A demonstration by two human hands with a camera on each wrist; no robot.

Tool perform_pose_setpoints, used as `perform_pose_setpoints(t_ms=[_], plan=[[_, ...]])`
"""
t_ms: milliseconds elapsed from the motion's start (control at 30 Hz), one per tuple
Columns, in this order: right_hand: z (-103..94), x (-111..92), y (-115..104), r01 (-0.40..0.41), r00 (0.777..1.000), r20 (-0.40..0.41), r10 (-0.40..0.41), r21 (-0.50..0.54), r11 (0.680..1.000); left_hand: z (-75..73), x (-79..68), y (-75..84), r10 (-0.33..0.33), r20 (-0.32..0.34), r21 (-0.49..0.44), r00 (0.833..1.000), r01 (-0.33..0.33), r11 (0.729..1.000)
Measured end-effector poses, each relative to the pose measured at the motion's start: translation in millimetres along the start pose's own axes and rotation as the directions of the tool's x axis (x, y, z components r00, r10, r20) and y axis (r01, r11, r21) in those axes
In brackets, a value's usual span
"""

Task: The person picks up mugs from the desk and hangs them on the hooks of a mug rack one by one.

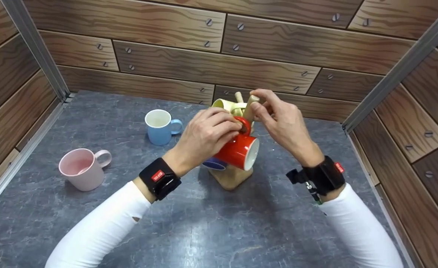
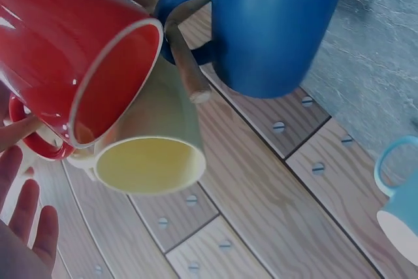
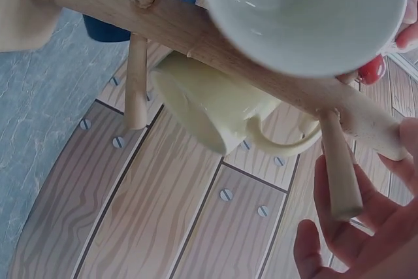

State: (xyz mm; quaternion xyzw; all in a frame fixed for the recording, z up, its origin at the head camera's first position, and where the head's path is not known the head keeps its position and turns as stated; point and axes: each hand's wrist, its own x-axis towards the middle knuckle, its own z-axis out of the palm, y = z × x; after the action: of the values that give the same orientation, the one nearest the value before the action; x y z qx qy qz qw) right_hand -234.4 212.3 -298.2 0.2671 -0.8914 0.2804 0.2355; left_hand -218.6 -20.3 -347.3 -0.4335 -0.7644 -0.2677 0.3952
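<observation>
Red mug [image 1: 234, 152], yellow mug [image 3: 212, 106], pink mug [image 1: 86, 174]; grey marbled tabletop [image 1: 278, 238]; brown wood-grain walls [image 1: 148, 18].

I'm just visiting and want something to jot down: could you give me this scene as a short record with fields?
Left hand: fingertips at the handle of the red mug; exact grip unclear
Right hand: pinches the wooden rack at its post's top
On the rack: yellow mug, dark blue mug
Upright on tabletop: light blue mug, pink mug
</observation>
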Motion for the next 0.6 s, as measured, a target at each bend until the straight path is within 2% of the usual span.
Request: perform_pose_setpoints(t_ms=[600], plan=[[-7.2,-6.6,-3.6,-0.084,0.996,-0.046,0.081,-0.046,0.995,-1.8,-1.0,-15.3,-0.052,-0.03,-0.003,0.998,0.052,0.999]])
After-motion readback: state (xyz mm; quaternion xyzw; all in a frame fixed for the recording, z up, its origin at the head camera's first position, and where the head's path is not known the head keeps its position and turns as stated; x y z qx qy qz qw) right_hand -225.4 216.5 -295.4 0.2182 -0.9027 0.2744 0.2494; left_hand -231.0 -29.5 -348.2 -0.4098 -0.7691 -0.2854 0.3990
